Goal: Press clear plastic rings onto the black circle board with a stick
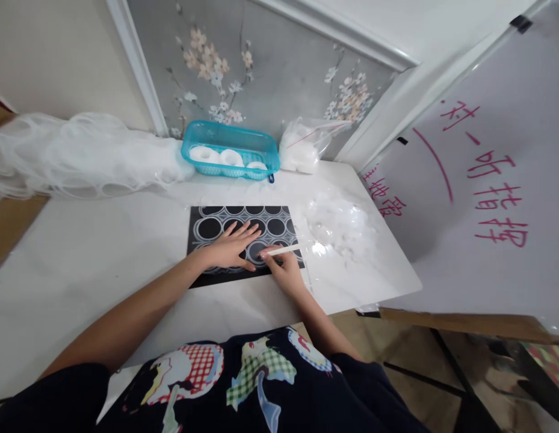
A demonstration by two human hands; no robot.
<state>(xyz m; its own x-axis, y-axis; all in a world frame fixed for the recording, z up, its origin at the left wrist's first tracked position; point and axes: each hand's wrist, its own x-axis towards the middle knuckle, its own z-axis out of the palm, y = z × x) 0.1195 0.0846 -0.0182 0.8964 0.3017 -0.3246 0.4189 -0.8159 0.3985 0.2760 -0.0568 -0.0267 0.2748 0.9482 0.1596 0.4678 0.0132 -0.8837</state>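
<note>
On the white table lies a black mat (200,278), with a whitish see-through sheet of round cut-outs (276,227) on top of it. My left hand (231,246) rests flat on the sheet, fingers spread. Just right of it, my right hand (283,264) is closed round a slim white stick (283,249), much like a pen or a small tool. Its working tip is at one of the circles, though my fingers hide what it touches. Both hands are close together over the lower right half of the mat.
Behind the mat stands a blue plastic basket (229,135) holding several white rings. A clear bag of white material (301,147) sits beside it. Piled at the left are translucent cut-out sheets (80,156); clear plastic scraps (342,228) lie at the right, near a whiteboard (487,150).
</note>
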